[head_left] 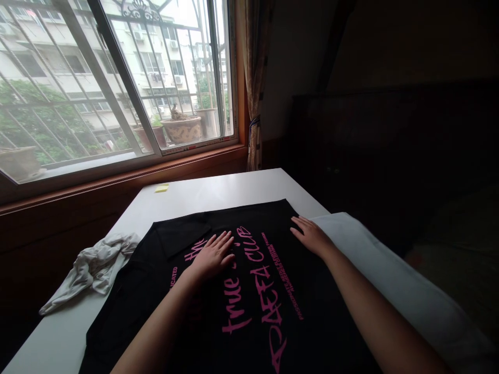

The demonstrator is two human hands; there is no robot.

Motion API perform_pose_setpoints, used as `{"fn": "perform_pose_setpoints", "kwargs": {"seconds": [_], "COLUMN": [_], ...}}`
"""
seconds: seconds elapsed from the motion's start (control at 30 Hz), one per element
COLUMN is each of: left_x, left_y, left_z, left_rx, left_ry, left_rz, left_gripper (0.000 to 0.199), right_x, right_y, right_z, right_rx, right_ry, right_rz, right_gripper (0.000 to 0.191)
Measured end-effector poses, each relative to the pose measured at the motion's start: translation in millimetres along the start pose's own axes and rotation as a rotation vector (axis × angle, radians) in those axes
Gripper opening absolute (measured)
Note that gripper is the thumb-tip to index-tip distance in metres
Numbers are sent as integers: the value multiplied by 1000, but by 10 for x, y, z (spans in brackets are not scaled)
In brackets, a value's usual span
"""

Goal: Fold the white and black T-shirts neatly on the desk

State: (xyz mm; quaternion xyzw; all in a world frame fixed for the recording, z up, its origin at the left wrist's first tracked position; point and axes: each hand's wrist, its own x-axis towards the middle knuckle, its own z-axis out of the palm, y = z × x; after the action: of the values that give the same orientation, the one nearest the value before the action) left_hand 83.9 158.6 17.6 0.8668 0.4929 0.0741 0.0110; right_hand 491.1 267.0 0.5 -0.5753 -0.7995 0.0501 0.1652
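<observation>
A black T-shirt (249, 218) with pink lettering lies spread over the white table, its sleeve side toward the window. My left hand (212, 253) rests flat on the printed middle of the shirt, fingers stretched out and covering some letters. Near the shirt's right edge, my right hand (312, 236) lies palm down with its fingers extended on the black cloth. Neither hand grips anything. The near part of the shirt runs out of view at the bottom, between my forearms.
A crumpled white cloth (95, 265) lies on the table's left side. At the far left corner of the white table (218, 189) is a yellow sticky note (161, 188). Pale fabric (351, 234) hangs over the right edge. A barred window (117, 78) and tied curtain (255, 88) stand behind.
</observation>
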Motion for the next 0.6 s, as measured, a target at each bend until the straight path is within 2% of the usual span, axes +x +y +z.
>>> {"fn": "perform_pose_setpoints", "kwargs": {"seconds": [0.13, 0.27, 0.43, 0.53, 0.6], "left_x": [-102, -455, -1216, -1811, -2253], "left_y": [-13, -55, -170, -214, -236], "left_z": [-22, -47, -124, -186, -204], "left_rx": [0, 6, 4, -18, -35], "left_ry": [-14, -3, -13, -36, -8], "left_rz": [-5, 13, -66, -141, -204], "left_gripper": [62, 60, 59, 58, 56], "right_x": [2, -5, -27, -107, -232], "right_y": [12, 16, -6, -42, -78], "right_z": [5, 5, -30, -79, -117], "right_rx": [10, 20, 4, -22, -41], "right_ry": [11, 23, 33, 45, 56], "right_rz": [-7, -18, -36, -95, -140], "right_gripper": [59, 58, 59, 58, 57]}}
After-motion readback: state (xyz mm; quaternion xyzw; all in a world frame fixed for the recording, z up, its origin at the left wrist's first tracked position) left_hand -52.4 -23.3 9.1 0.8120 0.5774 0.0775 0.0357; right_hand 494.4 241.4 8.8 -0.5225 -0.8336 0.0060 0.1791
